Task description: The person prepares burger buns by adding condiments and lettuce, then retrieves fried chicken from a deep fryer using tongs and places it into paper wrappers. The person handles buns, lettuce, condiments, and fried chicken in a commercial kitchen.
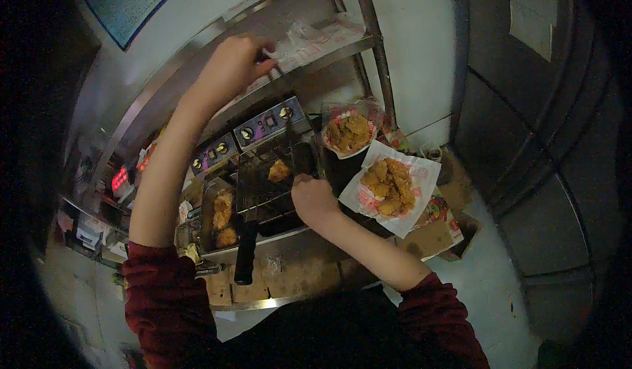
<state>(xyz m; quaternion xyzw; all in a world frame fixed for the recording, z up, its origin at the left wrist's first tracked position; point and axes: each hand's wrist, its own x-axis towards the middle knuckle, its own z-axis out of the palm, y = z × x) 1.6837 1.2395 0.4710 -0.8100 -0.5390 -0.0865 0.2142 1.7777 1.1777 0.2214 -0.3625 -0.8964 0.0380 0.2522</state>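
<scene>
My left hand [239, 60] reaches up to the metal shelf [340, 50], where its thumb and fingers pinch the edge of the printed paper bags [306, 53]. My right hand [316, 201] is closed in a fist over the front of the fryer, around a thin dark utensil [291, 144] that looks like tongs; its shape is blurred. Just left of that utensil, one fried piece [279, 171] lies on the dark wire rack [254, 186]. More browned pieces [223, 211] fill the narrow fryer basin on the left. A black basket handle [246, 253] juts toward me.
To the right, fried chicken pieces [390, 186] sit on white printed paper [355, 191] atop a cardboard box [429, 240]. A filled paper container [349, 132] stands behind. Control panels with knobs [269, 122] line the fryer's back. A red lit display [119, 179] is at left.
</scene>
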